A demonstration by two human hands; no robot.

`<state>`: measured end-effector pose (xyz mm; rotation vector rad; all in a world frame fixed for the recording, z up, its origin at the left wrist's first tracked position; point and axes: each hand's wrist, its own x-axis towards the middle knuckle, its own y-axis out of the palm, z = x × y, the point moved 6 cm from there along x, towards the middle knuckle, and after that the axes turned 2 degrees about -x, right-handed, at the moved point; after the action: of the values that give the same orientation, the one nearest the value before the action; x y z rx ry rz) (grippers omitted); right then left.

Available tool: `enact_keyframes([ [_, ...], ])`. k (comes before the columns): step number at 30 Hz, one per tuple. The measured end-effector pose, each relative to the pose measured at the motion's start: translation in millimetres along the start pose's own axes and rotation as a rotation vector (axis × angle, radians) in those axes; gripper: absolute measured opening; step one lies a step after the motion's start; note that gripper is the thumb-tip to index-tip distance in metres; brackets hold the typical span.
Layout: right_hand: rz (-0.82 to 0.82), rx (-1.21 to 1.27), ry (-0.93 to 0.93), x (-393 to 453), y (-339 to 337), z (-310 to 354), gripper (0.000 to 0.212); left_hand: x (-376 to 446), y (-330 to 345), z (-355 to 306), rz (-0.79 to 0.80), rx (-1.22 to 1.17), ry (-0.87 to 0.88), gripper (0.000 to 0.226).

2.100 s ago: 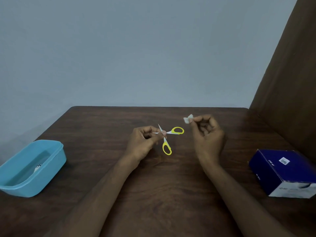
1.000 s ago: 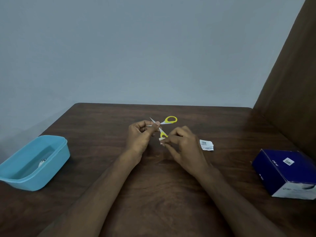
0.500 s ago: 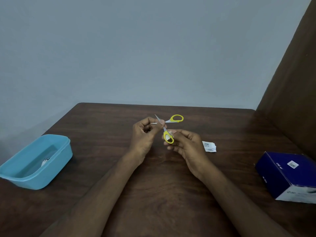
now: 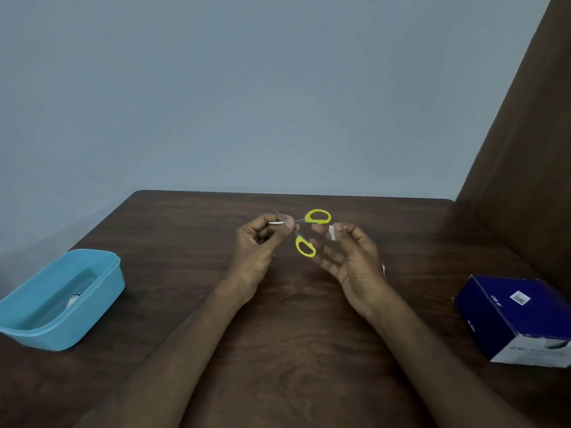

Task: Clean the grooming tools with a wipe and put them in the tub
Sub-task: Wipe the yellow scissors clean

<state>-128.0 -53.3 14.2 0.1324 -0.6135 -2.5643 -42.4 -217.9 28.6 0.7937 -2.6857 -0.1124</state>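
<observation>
On the dark wood table (image 4: 293, 319) below a grey wall, our left hand (image 4: 256, 248) pinched the blades of small scissors (image 4: 306, 233), spread wide, their two yellow loops free. Our right hand (image 4: 349, 257) pinched a white wipe (image 4: 332, 232) just beside them. The blue tub (image 4: 102, 291) sat far left

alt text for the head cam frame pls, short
Above a dark wooden table, the left hand pinches the blades of small yellow-handled scissors, held open, while the right hand holds a small white wipe beside the handles. A light blue tub with something small and pale inside sits at the left; a dark blue box at the right.
</observation>
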Motion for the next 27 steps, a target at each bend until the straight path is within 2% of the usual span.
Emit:
enact_keyframes([
  [3,0.125,0.146,0.131,-3.4,8.7,-5.3,0.014,-1.2,2.0,-1.5,0.044,0.014,0.034,0.013],
  [5,0.103,0.17,0.093,-2.4,9.9,-3.6,0.011,-1.3,2.3,-1.1,0.058,0.009,0.036,0.013],
  [7,0.035,0.1,-0.023,0.5,6.1,-1.1,0.004,-1.1,3.7,1.1,0.07,-0.005,0.014,0.01],
  [10,-0.03,-0.179,-0.31,0.8,1.6,8.0,0.011,-0.3,5.0,6.4,0.065,-0.056,-0.054,0.01],
  [13,-0.057,-0.44,-0.572,-11.8,3.8,22.5,0.014,1.4,4.7,12.4,0.037,-0.194,-0.158,0.017],
  [17,-0.058,-0.67,-0.801,-30.3,6.0,41.1,0.016,-0.6,12.3,15.6,0.104,-0.326,-0.286,0.026],
  [23,-0.03,-0.757,-0.824,-25.5,4.6,41.5,0.009,-3.0,9.7,17.1,0.095,-0.343,-0.338,0.021],
  [27,-0.155,-0.8,-0.813,-20.3,-2.1,39.2,0.005,-2.3,5.1,20.6,0.018,-0.306,-0.335,0.017],
])
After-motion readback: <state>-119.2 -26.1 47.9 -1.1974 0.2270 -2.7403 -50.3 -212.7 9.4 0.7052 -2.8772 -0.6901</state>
